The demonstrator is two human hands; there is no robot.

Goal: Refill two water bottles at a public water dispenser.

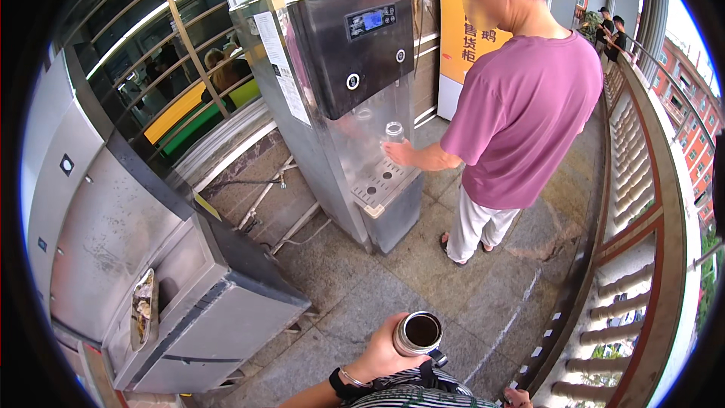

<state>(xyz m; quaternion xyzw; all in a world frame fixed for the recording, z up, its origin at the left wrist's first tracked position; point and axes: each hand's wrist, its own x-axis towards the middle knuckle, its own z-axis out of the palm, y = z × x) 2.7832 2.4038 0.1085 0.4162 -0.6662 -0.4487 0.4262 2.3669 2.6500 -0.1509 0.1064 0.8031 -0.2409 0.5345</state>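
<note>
Some of your right hand (518,398) is lying beyond the bottom edge, its finger state unclear; at lower centre your left hand (381,355), slanting up-right, is gripping an open cup (418,334).

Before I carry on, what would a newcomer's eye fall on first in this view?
The person in a purple T-shirt, right of centre, stands out first, holding a clear round container at the tall grey-and-black metal water dispenser in the upper centre. Next comes the open-topped silver metal cup, dark inside, held in the wearer's left hand at the bottom centre.
</note>
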